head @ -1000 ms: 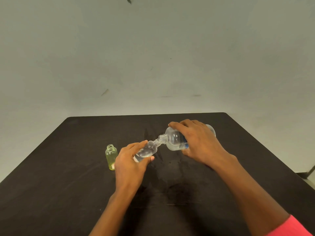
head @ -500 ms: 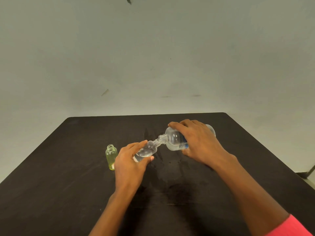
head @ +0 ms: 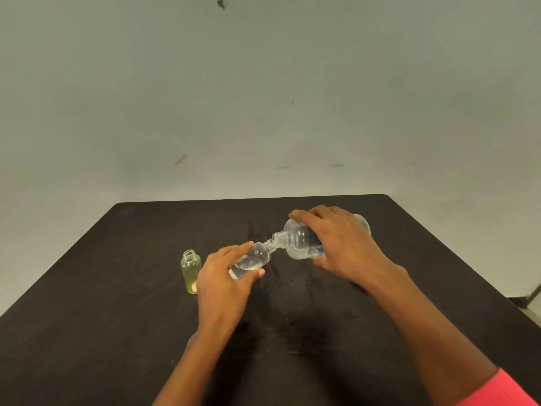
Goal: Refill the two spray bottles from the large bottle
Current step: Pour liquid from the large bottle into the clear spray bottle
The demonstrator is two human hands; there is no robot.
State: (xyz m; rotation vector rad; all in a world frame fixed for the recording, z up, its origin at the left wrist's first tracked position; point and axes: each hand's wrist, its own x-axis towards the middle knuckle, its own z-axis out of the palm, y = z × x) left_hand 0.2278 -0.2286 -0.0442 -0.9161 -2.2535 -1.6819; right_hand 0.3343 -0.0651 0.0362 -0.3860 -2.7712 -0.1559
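Spillage onto table (head: 117, 332) likely with any slip between touching necks. Right hand (head: 342, 247) gripping tilted large bottle (head: 298, 241), left hand (head: 225, 276) gripping slanted clear spray bottle (head: 254, 259) mid-table; yellow spray bottle (head: 191, 271) upright beside.

Table (head: 117, 332): dark matte top, rounded far corners, filling the lower half of the frame. On it, left of centre: one small yellow-green bottle (head: 191, 272), upright, uncapped. Faint smears (head: 254, 230) mid-table.

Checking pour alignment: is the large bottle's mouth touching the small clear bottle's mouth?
Touching. Head view: large bottle and small clear bottle meet mouth to mouth, no gap.
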